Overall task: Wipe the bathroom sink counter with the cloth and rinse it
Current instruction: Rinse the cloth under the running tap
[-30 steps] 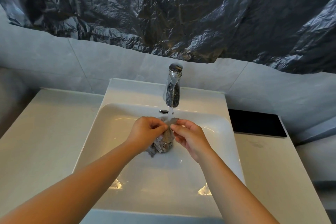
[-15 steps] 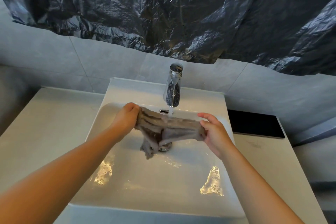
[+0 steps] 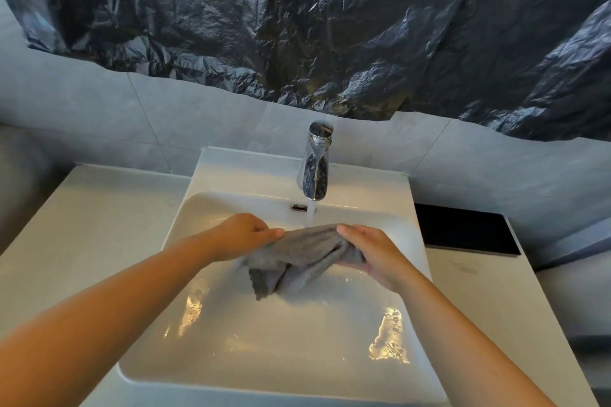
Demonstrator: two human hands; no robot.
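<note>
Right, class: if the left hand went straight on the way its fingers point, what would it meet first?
Gripping the cloth, the left hand points across it toward the right hand. It would probably cross the water stream first, then that hand, though depth is unclear.

cloth (image 3: 307,251): ends covered, one by the left hand (image 3: 243,235), one by the right hand (image 3: 370,251); layers in the hanging folds cannot be counted.
left hand: palm side out of sight.
right hand: fingers beneath the cloth hidden.
forearms (image 3: 99,324): cut off by the lower and left edges.
water stream (image 3: 310,216): lower end lost behind the cloth.
sink (image 3: 231,357): near rim cut by the bottom edge.
counter (image 3: 82,225): runs off both sides.
black plastic sheet (image 3: 297,26): cropped at the top; whatever it covers is concealed.
dark panel (image 3: 463,231): kind cannot be told.
</note>
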